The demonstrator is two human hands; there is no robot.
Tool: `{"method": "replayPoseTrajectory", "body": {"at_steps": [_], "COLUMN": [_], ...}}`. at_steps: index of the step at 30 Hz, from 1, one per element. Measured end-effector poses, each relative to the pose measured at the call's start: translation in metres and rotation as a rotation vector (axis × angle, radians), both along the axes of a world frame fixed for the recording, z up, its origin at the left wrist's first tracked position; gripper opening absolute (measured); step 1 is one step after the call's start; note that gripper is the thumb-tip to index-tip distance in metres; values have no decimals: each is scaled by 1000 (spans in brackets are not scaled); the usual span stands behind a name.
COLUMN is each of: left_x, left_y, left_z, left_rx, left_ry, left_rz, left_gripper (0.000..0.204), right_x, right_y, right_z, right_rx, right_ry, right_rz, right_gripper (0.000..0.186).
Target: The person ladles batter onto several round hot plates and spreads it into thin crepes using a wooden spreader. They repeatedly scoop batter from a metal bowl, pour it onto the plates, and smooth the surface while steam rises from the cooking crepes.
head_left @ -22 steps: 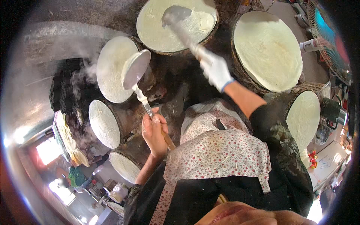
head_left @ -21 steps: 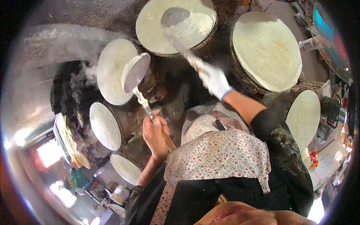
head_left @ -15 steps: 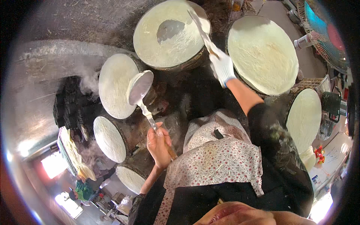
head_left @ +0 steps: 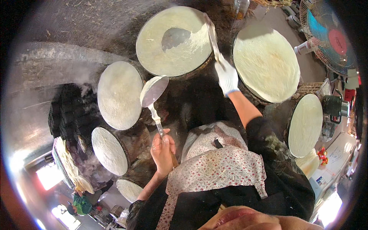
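My left hand (head_left: 163, 155) is closed round the handle of a metal ladle (head_left: 155, 92), whose bowl and neck are smeared with pale batter. The bowl hangs between two griddles, just below the far one. In a white knit glove, my right hand (head_left: 227, 75) grips a long flat spatula (head_left: 212, 36) coated with batter. Its blade lies along the right rim of the far round griddle. A ring of pale batter (head_left: 153, 48) covers that griddle around a bare grey patch (head_left: 176, 39). On the ring's right side the batter looks thicker and rougher.
A large pale flatbread (head_left: 266, 63) covers the griddle to the right; another batter-covered griddle (head_left: 306, 124) is lower right. Several more griddles, including a steaming one (head_left: 119, 96), curve down the left. A fan (head_left: 329, 36) stands far right, and a person in green (head_left: 81, 204) is lower left.
The spatula has swung more upright along the far griddle's right rim. More rough batter shows right of the bare patch. The ladle has shifted slightly right and down in view.
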State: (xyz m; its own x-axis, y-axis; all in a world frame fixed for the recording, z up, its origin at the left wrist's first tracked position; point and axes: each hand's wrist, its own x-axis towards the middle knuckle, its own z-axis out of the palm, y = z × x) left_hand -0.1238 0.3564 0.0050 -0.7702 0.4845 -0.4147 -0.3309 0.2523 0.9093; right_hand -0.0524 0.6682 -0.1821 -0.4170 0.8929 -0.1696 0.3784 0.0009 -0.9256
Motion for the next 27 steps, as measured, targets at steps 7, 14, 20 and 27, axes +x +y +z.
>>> {"method": "replayPoseTrajectory", "body": {"at_steps": [7,14,20,27], "left_x": [-9,-26,-40,-65], "left_y": [-12,-34,-50,-67], "left_z": [-6,-5,-8,-14], "left_rx": [47,-71,83,53], "left_ry": [-104,-43,-147,-68], "left_rz": [42,52,111,27], "left_gripper": [25,25,25,25], "right_x": [-31,-65,-58,-41], "right_y": [12,49,15,-51], "right_z": [31,2,42,34], "right_rx": [-233,296,275,102], "right_ry": [-123,-175,-68,-233], "right_rz": [171,273,-31,171], "right_gripper": [46,46,38,44]}}
